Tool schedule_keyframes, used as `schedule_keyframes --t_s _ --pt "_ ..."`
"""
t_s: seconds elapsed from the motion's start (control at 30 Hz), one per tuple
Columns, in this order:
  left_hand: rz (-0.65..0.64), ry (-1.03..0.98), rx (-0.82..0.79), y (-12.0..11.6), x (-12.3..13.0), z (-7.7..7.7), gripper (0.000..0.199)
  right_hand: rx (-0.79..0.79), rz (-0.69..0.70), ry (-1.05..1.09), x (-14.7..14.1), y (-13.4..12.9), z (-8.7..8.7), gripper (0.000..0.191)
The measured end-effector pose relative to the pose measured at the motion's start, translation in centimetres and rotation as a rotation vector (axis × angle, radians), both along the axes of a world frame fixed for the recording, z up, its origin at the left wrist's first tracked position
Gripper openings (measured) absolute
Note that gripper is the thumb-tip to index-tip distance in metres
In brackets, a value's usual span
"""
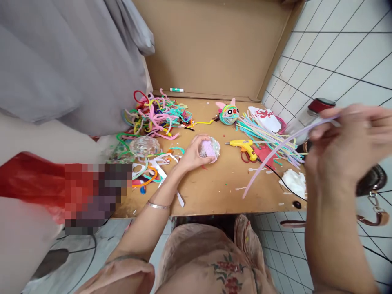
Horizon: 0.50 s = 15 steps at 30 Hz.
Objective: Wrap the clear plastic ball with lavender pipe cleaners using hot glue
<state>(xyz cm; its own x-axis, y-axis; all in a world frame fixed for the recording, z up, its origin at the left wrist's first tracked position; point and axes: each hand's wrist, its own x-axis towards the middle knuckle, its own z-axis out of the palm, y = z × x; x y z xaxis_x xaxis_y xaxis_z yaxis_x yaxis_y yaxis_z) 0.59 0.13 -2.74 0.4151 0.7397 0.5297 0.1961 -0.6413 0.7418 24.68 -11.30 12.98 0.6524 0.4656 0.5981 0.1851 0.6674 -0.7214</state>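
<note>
Your right hand [346, 134] pinches the lilac fuzzy stem [272, 149] near its upper end, between thumb and fingers; the exact contact is a little blurred. Your left hand [193, 155] is curved around a small clear ball [214, 148], with the thumb on the near side and the fingers over the far side. On this ball there is a lilac patch, turned upward to you.

The relation to notice is this one: the ball lies to the left of your right grip, well apart from it. The long axis of the stem goes from the right hand down and to the left, in a soft bend, and its free end points toward the near edge of the table [211, 196], not at the ball. This free end is nearer to the left hand than your right fingers are.

Between the two hands, behind the stem, lies the yellow glue gun [243, 148], its nozzle toward the ball. Farther out there are a bundle of straight stems [269, 136], a striped ball with pink ears [229, 116] and, on the left, a heap of bent stems [159, 114].
</note>
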Motion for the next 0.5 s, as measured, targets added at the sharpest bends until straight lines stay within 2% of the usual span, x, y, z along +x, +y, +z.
schedule_keyframes --t_s 0.03,0.17,0.33,0.5 --pt "0.003 0.003 -0.002 0.0 0.0 0.0 0.059 -0.004 -0.020 0.010 -0.9 0.4 -0.7 0.019" --pt "0.030 0.018 0.010 0.0 -0.2 0.1 0.060 -0.145 0.209 0.120 -2.4 2.7 -4.4 0.019" --pt "0.048 0.058 -0.016 0.0 -0.4 0.3 0.059 -0.404 0.420 0.239 -1.6 5.3 -8.4 0.010" --pt "0.055 0.034 -0.033 0.1 -0.3 0.3 0.057 -0.504 0.508 0.271 -1.2 6.5 -11.2 0.008"
